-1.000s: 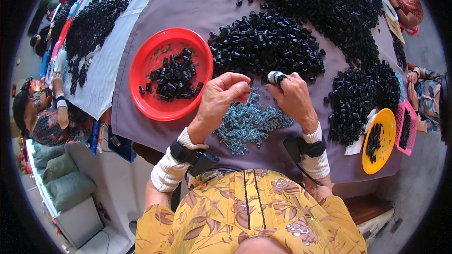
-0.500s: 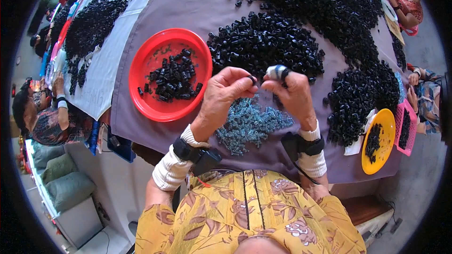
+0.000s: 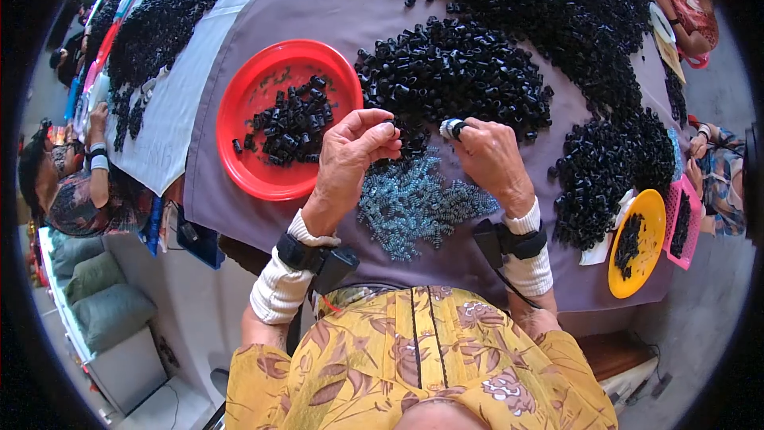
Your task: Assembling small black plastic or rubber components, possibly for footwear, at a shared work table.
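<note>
My left hand (image 3: 356, 161) is raised between the red plate and the pile of coils, thumb and fingers pinched on what looks like a small black plastic part, mostly hidden. My right hand (image 3: 493, 158) is beside it, fingers curled together, one finger wrapped in a white and dark band. Whatever its fingertips hold cannot be made out. Below both hands lies a heap of small bluish coil springs (image 3: 406, 211). A large pile of short black tubular parts (image 3: 458, 80) is just beyond them. On the left, the red plate (image 3: 239, 163) carries more of these black parts.
Another black heap (image 3: 609, 179) lies to the right, near a yellow plate (image 3: 649, 247) and a pink basket (image 3: 691, 227). Grey-purple cloth (image 3: 270, 0) covers the table. Other people sit along the left and right sides. Green cushions (image 3: 115, 314) are at lower left.
My left hand has drawn back to the left, away from the right hand. My right hand has turned, its fingers curling downward near the springs and black pile.
</note>
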Demonstrator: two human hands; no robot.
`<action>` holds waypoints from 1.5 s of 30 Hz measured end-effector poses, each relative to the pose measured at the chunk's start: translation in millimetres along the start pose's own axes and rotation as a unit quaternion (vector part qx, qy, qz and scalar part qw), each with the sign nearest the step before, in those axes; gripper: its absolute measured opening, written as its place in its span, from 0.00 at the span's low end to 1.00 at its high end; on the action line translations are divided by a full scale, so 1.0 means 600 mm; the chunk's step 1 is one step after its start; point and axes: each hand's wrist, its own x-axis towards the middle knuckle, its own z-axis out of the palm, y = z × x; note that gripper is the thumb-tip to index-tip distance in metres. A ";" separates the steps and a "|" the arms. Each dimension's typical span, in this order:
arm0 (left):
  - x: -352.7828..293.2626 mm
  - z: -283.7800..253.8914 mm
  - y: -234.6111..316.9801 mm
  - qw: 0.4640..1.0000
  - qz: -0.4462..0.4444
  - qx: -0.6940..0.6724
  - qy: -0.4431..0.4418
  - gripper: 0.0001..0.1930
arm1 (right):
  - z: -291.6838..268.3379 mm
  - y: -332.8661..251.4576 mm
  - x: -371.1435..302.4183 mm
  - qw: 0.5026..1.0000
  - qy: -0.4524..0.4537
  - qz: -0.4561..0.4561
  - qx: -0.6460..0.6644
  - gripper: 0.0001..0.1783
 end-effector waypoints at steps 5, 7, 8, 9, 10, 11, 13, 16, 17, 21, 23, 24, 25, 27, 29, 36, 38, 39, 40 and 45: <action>-0.002 0.003 -0.005 0.999 -0.016 0.026 -0.009 0.11 | 0.017 -0.019 0.002 0.998 -0.056 -0.028 -0.010 0.05; -0.002 0.004 -0.005 0.999 -0.015 0.032 -0.012 0.11 | 0.028 -0.026 0.000 0.998 -0.043 -0.036 -0.015 0.04; -0.002 0.005 -0.005 0.999 -0.014 0.037 -0.015 0.11 | 0.032 -0.027 -0.001 0.998 -0.030 -0.043 -0.021 0.04; -0.002 0.004 -0.006 0.999 -0.014 0.038 -0.015 0.11 | 0.031 -0.029 0.001 0.998 -0.050 -0.044 -0.020 0.03; -0.003 0.003 -0.007 0.999 -0.018 0.049 -0.013 0.11 | 0.029 -0.027 0.001 0.998 -0.049 -0.043 -0.019 0.03; -0.003 0.003 -0.007 0.998 -0.021 0.060 -0.010 0.10 | 0.026 -0.023 0.001 0.998 -0.055 -0.019 0.015 0.04; -0.004 0.006 -0.009 0.998 -0.015 0.064 -0.020 0.10 | 0.012 -0.019 -0.001 0.997 -0.061 0.000 0.052 0.05; -0.003 0.011 -0.021 0.996 -0.019 0.072 -0.043 0.09 | -0.014 -0.019 -0.006 0.982 -0.004 0.041 0.187 0.10; -0.003 0.013 -0.025 0.995 -0.026 0.076 -0.051 0.09 | -0.016 -0.018 -0.008 0.982 -0.011 0.038 0.183 0.11; -0.003 0.040 -0.030 0.992 -0.050 0.083 -0.078 0.09 | -0.036 -0.028 -0.007 0.991 -0.001 -0.012 0.134 0.11; -0.003 0.045 -0.035 0.991 -0.047 0.082 -0.091 0.09 | -0.037 -0.031 -0.006 0.992 0.010 -0.035 0.124 0.11; -0.004 0.045 -0.036 0.991 -0.042 0.081 -0.101 0.09 | -0.036 -0.034 -0.005 0.989 0.012 -0.040 0.141 0.10; -0.004 0.045 -0.035 0.991 -0.043 0.082 -0.101 0.09 | -0.036 -0.035 -0.005 0.986 0.014 -0.045 0.158 0.09; -0.006 0.043 -0.033 0.990 -0.013 0.098 -0.101 0.09 | -0.039 -0.035 -0.008 0.978 0.038 -0.008 0.203 0.10; -0.006 0.045 -0.032 0.991 -0.003 0.095 -0.095 0.09 | -0.039 -0.030 -0.012 0.967 0.061 0.028 0.247 0.11; -0.010 0.056 -0.031 0.991 0.030 0.105 -0.082 0.08 | -0.030 -0.039 -0.018 0.920 -0.014 0.129 0.369 0.14; -0.009 0.055 -0.032 0.990 0.026 0.108 -0.084 0.08 | -0.029 -0.040 -0.019 0.923 0.000 0.124 0.364 0.11; -0.008 0.053 -0.032 0.990 0.023 0.112 -0.086 0.08 | -0.028 -0.040 -0.020 0.923 0.000 0.124 0.364 0.11; -0.008 0.052 -0.031 0.990 0.023 0.112 -0.085 0.08 | -0.027 -0.039 -0.022 0.940 0.016 0.094 0.329 0.09; -0.011 0.051 -0.029 0.989 -0.007 0.119 -0.090 0.08 | -0.022 -0.038 -0.031 0.955 0.046 0.058 0.288 0.06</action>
